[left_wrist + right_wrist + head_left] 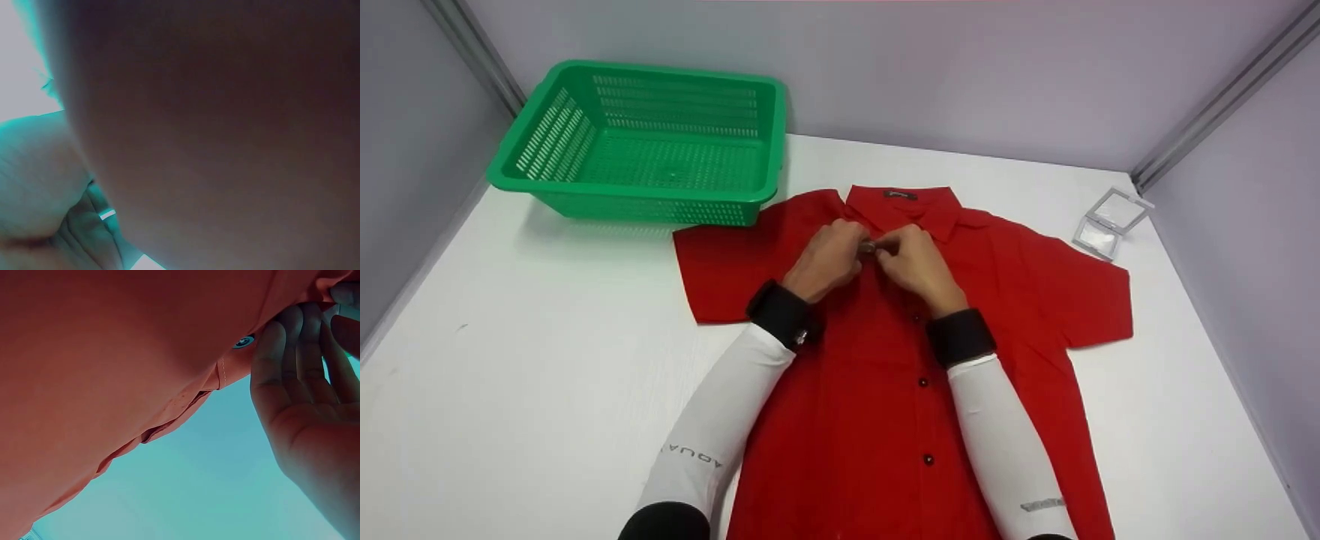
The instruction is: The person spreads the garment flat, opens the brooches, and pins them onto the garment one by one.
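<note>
Working at the top button (868, 247), we pinch the placket of the red shirt (885, 390) with left hand (826, 260) and right hand (913, 264); it lies flat mid-table, collar at twelve o'clock. Lower buttons look fastened, judging by the closed front.

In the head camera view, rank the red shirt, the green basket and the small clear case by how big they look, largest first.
1. red shirt, covers the most of the view
2. green basket, clearly smaller, though it sits farther from the camera
3. clear case, by far the smallest

Both hands pinch the shirt's placket near the collar.
</note>
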